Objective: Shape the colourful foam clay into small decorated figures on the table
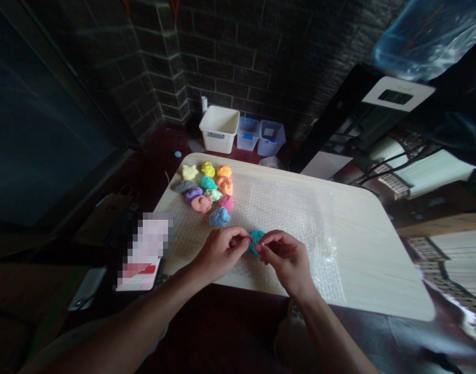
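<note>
A teal lump of modelling clay [256,236] lies on bubble wrap [276,208] near the table's front edge, between my two hands. My left hand [224,252] is closed in a pinch at the lump's left side; what its fingertips hold, if anything, is too small to tell. From the right, my right hand [290,259] pinches a tiny pale blue bit of clay [262,244] just over the teal lump. Beyond my left hand sits a blue clay lump [220,216]. Behind it several more lumps are grouped, among them a pink-brown one [201,203] and a yellow one [208,169].
The pale wooden table [378,249] extends to the right. A phone [140,278], partly blurred out, stands left of the table. On the floor beyond are a white basket [219,127] and two clear bins [271,137]. A dark stand with a white panel [399,93] rises at right.
</note>
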`<act>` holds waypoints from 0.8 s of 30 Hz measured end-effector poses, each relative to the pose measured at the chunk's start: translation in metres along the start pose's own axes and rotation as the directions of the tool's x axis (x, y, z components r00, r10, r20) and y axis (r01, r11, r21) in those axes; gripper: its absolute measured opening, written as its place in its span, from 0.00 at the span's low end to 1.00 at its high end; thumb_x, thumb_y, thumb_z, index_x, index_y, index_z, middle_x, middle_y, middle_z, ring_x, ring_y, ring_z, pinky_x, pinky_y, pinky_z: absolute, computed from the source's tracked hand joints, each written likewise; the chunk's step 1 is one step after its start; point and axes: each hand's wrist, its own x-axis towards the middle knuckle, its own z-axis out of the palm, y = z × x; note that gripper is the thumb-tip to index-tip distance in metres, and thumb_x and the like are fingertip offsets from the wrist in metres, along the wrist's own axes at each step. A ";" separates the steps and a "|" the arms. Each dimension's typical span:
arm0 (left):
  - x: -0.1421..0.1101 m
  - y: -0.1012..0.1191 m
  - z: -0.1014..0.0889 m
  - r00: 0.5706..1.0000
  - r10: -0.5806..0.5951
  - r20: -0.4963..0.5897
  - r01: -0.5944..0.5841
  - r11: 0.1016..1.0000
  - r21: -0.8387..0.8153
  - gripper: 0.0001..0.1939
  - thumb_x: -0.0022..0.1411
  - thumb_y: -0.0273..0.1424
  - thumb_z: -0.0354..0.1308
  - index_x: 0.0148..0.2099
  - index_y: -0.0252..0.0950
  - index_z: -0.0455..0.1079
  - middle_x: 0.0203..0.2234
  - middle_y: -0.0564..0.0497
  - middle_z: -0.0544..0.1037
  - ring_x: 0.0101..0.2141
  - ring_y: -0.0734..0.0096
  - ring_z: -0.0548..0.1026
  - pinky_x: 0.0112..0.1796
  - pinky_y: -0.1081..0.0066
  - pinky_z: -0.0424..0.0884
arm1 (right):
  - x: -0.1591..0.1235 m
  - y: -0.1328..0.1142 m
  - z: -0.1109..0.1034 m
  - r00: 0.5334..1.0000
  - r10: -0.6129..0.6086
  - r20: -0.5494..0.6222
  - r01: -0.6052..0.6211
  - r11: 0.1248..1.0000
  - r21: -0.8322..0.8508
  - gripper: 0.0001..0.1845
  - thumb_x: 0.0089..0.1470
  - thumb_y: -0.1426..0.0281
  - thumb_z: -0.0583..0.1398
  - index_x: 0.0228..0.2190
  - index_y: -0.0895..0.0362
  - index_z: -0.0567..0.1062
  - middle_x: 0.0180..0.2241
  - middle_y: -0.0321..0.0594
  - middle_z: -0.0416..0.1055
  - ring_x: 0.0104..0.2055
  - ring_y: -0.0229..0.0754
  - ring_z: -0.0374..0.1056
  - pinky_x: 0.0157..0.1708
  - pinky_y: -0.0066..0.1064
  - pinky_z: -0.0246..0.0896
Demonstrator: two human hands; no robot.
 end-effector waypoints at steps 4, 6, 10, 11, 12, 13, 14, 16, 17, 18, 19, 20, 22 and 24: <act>0.000 -0.002 0.001 1.000 0.006 0.002 -0.006 1.000 0.005 0.12 0.67 0.34 0.56 0.35 0.34 0.77 0.25 0.52 0.76 0.27 0.71 0.71 0.29 0.72 0.61 | 0.000 0.000 0.000 1.000 -0.003 0.006 0.002 0.999 0.041 0.12 0.46 0.66 0.76 0.28 0.54 0.80 0.25 0.35 0.75 0.24 0.35 0.66 0.24 0.28 0.60; 0.000 -0.002 0.001 1.000 0.001 0.005 -0.001 1.000 0.003 0.12 0.67 0.34 0.56 0.35 0.34 0.77 0.25 0.52 0.77 0.27 0.71 0.71 0.29 0.72 0.61 | 0.000 -0.001 0.000 1.000 0.007 0.010 -0.008 0.999 0.038 0.12 0.47 0.66 0.76 0.29 0.54 0.80 0.25 0.35 0.75 0.24 0.35 0.66 0.24 0.28 0.60; 0.000 -0.002 0.001 1.000 -0.007 0.006 0.007 1.000 -0.001 0.12 0.67 0.34 0.57 0.35 0.33 0.77 0.26 0.51 0.77 0.28 0.71 0.72 0.29 0.72 0.62 | -0.001 -0.002 -0.002 0.999 0.049 0.016 -0.049 0.999 -0.010 0.12 0.52 0.61 0.73 0.31 0.55 0.81 0.23 0.35 0.75 0.23 0.36 0.66 0.24 0.29 0.60; 0.000 -0.002 0.001 1.000 -0.007 0.005 0.007 1.000 -0.001 0.12 0.67 0.34 0.57 0.35 0.33 0.77 0.25 0.52 0.77 0.28 0.71 0.72 0.29 0.72 0.62 | -0.001 -0.001 -0.003 0.998 0.055 0.022 -0.055 0.998 -0.018 0.12 0.55 0.60 0.72 0.31 0.55 0.81 0.22 0.36 0.74 0.23 0.37 0.66 0.25 0.30 0.60; 0.000 -0.001 0.001 1.000 -0.006 0.007 0.006 1.000 -0.001 0.12 0.67 0.34 0.57 0.35 0.33 0.77 0.25 0.52 0.77 0.27 0.71 0.72 0.29 0.72 0.62 | -0.001 -0.001 -0.003 0.998 0.060 0.029 -0.059 0.998 -0.020 0.14 0.57 0.58 0.70 0.30 0.56 0.81 0.22 0.36 0.74 0.23 0.37 0.66 0.25 0.30 0.61; 0.000 -0.001 0.001 1.000 -0.003 0.010 0.003 1.000 -0.002 0.12 0.68 0.34 0.57 0.35 0.33 0.78 0.25 0.52 0.77 0.27 0.71 0.71 0.29 0.72 0.62 | -0.002 0.000 -0.004 0.997 0.063 0.034 -0.063 0.998 -0.016 0.16 0.60 0.57 0.67 0.28 0.56 0.81 0.22 0.37 0.74 0.23 0.38 0.67 0.26 0.31 0.62; 0.000 -0.001 0.001 1.000 -0.001 0.013 0.001 1.000 -0.003 0.13 0.68 0.34 0.56 0.35 0.33 0.78 0.25 0.52 0.77 0.27 0.71 0.71 0.29 0.72 0.62 | -0.002 0.001 -0.004 0.997 0.068 0.038 -0.067 0.998 -0.006 0.19 0.62 0.56 0.65 0.27 0.57 0.81 0.22 0.38 0.74 0.24 0.39 0.67 0.27 0.32 0.62; 0.000 0.000 0.001 1.000 0.002 0.015 -0.002 1.000 -0.006 0.13 0.68 0.35 0.56 0.35 0.33 0.78 0.25 0.51 0.77 0.27 0.71 0.72 0.29 0.72 0.62 | -0.002 0.002 -0.004 0.995 0.086 0.043 -0.087 0.996 0.033 0.23 0.64 0.55 0.63 0.24 0.57 0.81 0.23 0.40 0.75 0.25 0.40 0.68 0.28 0.33 0.63; 0.000 0.000 0.001 1.000 0.002 0.015 -0.002 1.000 -0.009 0.13 0.68 0.35 0.56 0.35 0.33 0.78 0.26 0.51 0.78 0.28 0.70 0.72 0.29 0.71 0.63 | -0.002 0.003 -0.004 0.994 0.102 0.044 -0.105 0.992 0.067 0.23 0.64 0.54 0.62 0.24 0.57 0.81 0.24 0.41 0.75 0.25 0.40 0.69 0.29 0.33 0.63; 0.000 0.000 0.001 1.000 0.002 0.013 -0.002 1.000 -0.010 0.13 0.68 0.35 0.56 0.35 0.33 0.78 0.26 0.51 0.78 0.28 0.70 0.73 0.29 0.71 0.63 | -0.002 0.003 -0.003 0.991 0.123 0.048 -0.127 0.986 0.109 0.23 0.64 0.54 0.63 0.25 0.57 0.81 0.24 0.41 0.76 0.25 0.40 0.69 0.28 0.33 0.63; 0.000 0.001 0.000 1.000 0.003 0.010 -0.003 1.000 -0.006 0.13 0.68 0.35 0.56 0.35 0.33 0.78 0.26 0.51 0.78 0.28 0.70 0.73 0.30 0.71 0.63 | -0.002 0.002 -0.002 0.988 0.143 0.058 -0.151 0.977 0.152 0.22 0.63 0.54 0.63 0.25 0.57 0.81 0.25 0.41 0.76 0.25 0.40 0.69 0.28 0.32 0.63; 0.000 0.001 0.000 1.000 0.006 0.008 -0.006 1.000 0.002 0.14 0.68 0.35 0.56 0.35 0.33 0.78 0.26 0.51 0.78 0.28 0.70 0.73 0.30 0.71 0.63 | -0.002 0.000 -0.002 0.984 0.164 0.074 -0.176 0.965 0.193 0.21 0.63 0.53 0.63 0.27 0.56 0.82 0.25 0.41 0.75 0.25 0.40 0.68 0.27 0.31 0.62; 0.000 0.001 0.000 1.000 0.011 -0.001 -0.011 1.000 0.014 0.14 0.68 0.35 0.57 0.35 0.33 0.78 0.25 0.51 0.78 0.28 0.70 0.73 0.30 0.71 0.63 | -0.002 -0.004 0.000 0.974 0.199 0.112 -0.222 0.940 0.258 0.19 0.61 0.53 0.65 0.30 0.56 0.82 0.27 0.40 0.75 0.26 0.39 0.66 0.25 0.29 0.61; 0.000 0.001 0.000 1.000 0.006 -0.017 -0.005 1.000 0.011 0.14 0.68 0.36 0.58 0.34 0.33 0.78 0.24 0.51 0.77 0.27 0.69 0.72 0.29 0.71 0.62 | -0.002 -0.008 0.000 0.964 0.224 0.142 -0.257 0.917 0.305 0.16 0.58 0.54 0.67 0.34 0.55 0.83 0.29 0.40 0.75 0.25 0.38 0.65 0.23 0.28 0.60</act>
